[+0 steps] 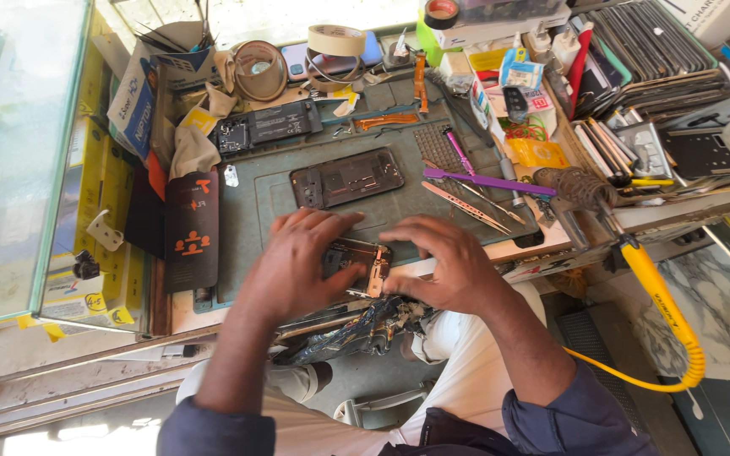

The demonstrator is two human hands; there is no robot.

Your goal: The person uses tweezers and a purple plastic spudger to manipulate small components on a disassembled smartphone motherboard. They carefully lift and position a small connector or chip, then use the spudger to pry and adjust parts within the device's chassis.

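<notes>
The person's blue sleeves and pale trousers [466, 384] fill the bottom of the view, forearms reaching up to a grey-green work mat [251, 245]. At the mat's near edge lies an opened phone body [356, 260], its innards showing, and both hands are on it. The left hand [297, 263] is curled over the phone's left part, fingers bent down on it. The right hand [441, 262] presses on the phone's right end with fingers closed around the edge. Farther up the mat, just beyond the hands, rests a second dark phone frame [346, 178]. At the mat's right side lie a purple pry tool [487, 181] and metal tweezers [466, 207]. Off the mat's right edge sits a yellow-handled soldering iron [648, 283] with its coiled holder. Rolls of tape [336, 40] stand beyond the mat's far edge.
</notes>
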